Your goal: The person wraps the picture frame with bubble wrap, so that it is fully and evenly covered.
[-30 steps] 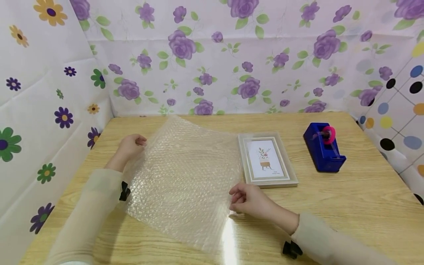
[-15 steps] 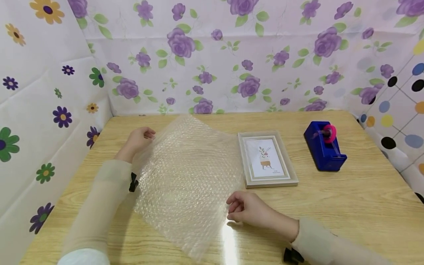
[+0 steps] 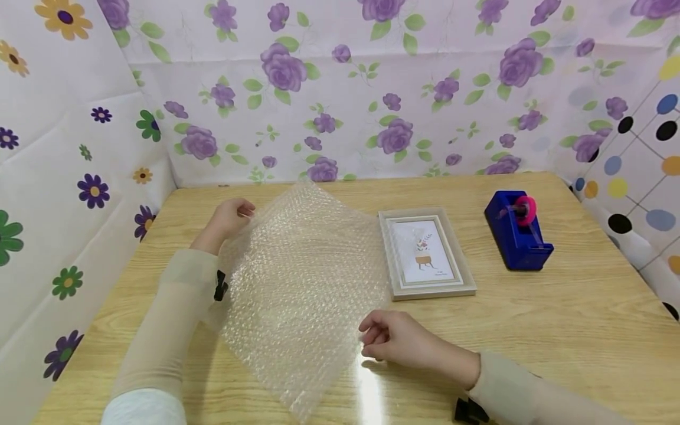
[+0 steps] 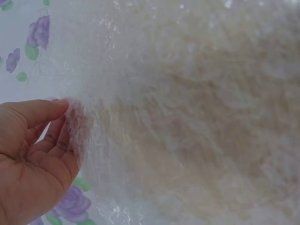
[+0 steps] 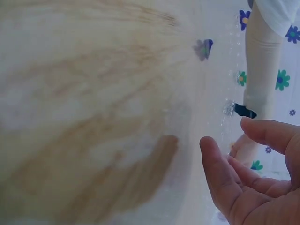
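A clear sheet of bubble wrap [image 3: 303,283] slants across the left and middle of the table, one corner towards the back wall and one towards me. My left hand [image 3: 232,219] pinches its left edge between thumb and fingers; the left wrist view shows the fingertips [image 4: 63,105] at the crinkled edge. By the sheet's right edge is my right hand [image 3: 395,337], fingers loosely bent. In the right wrist view its thumb [image 5: 267,131] and forefinger stand apart with nothing pinched between them. A picture frame [image 3: 462,265] with a plant-pot print lies flat; the wrap's right corner overlaps its left side.
A blue tape dispenser [image 3: 515,239] with a pink-cored roll stands right of the picture frame. The wooden table [image 3: 574,330] meets flower-printed sheeting [image 3: 228,65] at the back and left, and dotted sheeting [image 3: 632,195] at the right.
My left hand has moved right and a little towards the back, turning the bubble wrap. Its near corner has swung left and its right corner now overlaps more of the frame. My right hand has drawn slightly nearer me.
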